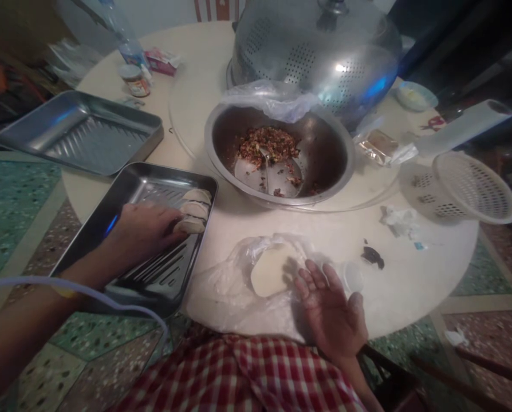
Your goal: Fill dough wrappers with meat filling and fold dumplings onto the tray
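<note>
So the left hand (146, 229) is reaching into the nearer metal tray (170, 280), with the thumb and fingertips right at the closest of three folded dumplings (196, 210). They're lined up in a short row by the tray's far right corner, packed side by side. Honestly can't tell if that hand is pinching the dumpling or only touching it, since the fingers hide the contact.

The right hand (331, 312) isn't gripping anything, just palm up with the fingers loosely spread at the table's near edge. Its fingertips are just beside the pale dough wrappers (273, 269), which sit on a crumpled clear plastic bag (225, 286). Could be a stack, hard to say from above. A small pale dish (353, 276) is right by that hand too.

Behind all this there's a big steel bowl (327, 151) with chopped reddish-brown filling (267, 143) piled toward the back, and some bits smeared lower down. Past it looms a huge perforated metal dome (299, 57). A second tray (105, 131) sits off to the left, and a white plastic basket (475, 191) lies tipped over on the right.
</note>
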`<state>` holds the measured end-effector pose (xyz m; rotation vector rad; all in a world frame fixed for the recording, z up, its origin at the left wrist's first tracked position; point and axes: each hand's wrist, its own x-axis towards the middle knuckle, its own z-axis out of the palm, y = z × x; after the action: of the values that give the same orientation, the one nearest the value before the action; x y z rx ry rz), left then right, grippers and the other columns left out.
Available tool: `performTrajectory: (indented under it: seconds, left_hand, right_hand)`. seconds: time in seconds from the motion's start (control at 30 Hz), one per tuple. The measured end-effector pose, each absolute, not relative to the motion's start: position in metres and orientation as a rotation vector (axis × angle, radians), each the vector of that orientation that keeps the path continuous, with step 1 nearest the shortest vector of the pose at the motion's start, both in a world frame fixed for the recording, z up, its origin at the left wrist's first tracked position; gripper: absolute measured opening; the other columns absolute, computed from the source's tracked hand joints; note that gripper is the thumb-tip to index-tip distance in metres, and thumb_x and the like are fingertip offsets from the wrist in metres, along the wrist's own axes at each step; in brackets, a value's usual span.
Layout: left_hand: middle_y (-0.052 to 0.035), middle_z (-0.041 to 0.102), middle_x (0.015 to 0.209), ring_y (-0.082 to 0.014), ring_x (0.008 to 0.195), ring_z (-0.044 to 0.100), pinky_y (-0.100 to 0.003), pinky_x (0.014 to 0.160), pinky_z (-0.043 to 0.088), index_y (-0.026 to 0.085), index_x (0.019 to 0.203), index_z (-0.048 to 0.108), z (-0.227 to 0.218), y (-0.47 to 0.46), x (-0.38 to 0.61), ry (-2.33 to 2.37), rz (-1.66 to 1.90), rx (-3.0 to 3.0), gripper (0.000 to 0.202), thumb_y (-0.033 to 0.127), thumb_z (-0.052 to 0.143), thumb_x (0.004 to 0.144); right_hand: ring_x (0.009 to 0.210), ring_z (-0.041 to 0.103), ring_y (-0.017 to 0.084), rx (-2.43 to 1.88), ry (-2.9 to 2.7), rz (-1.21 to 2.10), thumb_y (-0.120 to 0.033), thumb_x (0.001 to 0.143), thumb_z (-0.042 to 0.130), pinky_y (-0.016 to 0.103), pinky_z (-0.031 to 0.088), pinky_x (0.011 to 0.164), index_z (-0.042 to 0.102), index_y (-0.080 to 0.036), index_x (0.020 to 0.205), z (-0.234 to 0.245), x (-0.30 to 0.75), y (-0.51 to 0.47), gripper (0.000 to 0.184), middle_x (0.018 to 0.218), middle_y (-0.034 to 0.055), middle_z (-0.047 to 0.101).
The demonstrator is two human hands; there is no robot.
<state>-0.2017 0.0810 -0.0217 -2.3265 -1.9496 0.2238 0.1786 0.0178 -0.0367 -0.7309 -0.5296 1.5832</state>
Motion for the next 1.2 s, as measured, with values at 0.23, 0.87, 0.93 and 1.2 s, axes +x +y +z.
performTrajectory:
  seconds: [0.23, 0.87, 0.93, 1.2]
  left_hand:
    - [-0.0061, 0.072, 0.091, -0.0292, 0.091, 0.063, -0.034, 0.07, 0.028, 0.023, 0.099, 0.071, -0.019, 0.085, -0.207, -1.987, 0.189, -2.377, 0.03, 0.051, 0.061, 0.094]
    - [-0.0057, 0.067, 0.078, -0.0243, 0.079, 0.05, -0.036, 0.066, 0.02, 0.02, 0.085, 0.07, -0.004, 0.134, -0.194, -1.592, 0.124, -2.509, 0.029, 0.034, 0.051, 0.1]
    - [-0.0056, 0.067, 0.078, -0.0243, 0.079, 0.05, -0.036, 0.067, 0.02, 0.02, 0.084, 0.07, -0.005, 0.135, -0.194, -1.592, 0.106, -2.499, 0.029, 0.035, 0.051, 0.1]
    - [-0.0042, 0.07, 0.08, -0.0244, 0.078, 0.051, -0.036, 0.067, 0.022, 0.023, 0.084, 0.07, -0.008, 0.134, -0.199, -1.602, 0.041, -2.49, 0.029, 0.035, 0.049, 0.1]
  right_hand:
    - [0.11, 0.074, 0.02, -0.691, -0.54, 1.596, -0.058, 0.093, 0.057, 0.034, 0.061, 0.097, 0.076, -0.025, 0.119, -0.035, 0.181, 0.016, 0.046, 0.125, 0.0078, 0.076]
    - [0.105, 0.076, 0.022, -0.731, -0.47, 1.558, -0.059, 0.091, 0.06, 0.037, 0.061, 0.093, 0.078, -0.023, 0.115, -0.044, 0.183, 0.017, 0.047, 0.119, 0.0102, 0.078]
    - [0.106, 0.076, 0.022, -0.733, -0.464, 1.562, -0.058, 0.091, 0.06, 0.037, 0.061, 0.093, 0.078, -0.023, 0.115, -0.045, 0.183, 0.017, 0.047, 0.119, 0.0103, 0.078]
    - [0.102, 0.076, 0.023, -0.799, -0.445, 1.532, -0.061, 0.088, 0.061, 0.039, 0.062, 0.091, 0.079, -0.025, 0.112, -0.046, 0.183, 0.017, 0.046, 0.117, 0.0093, 0.079]
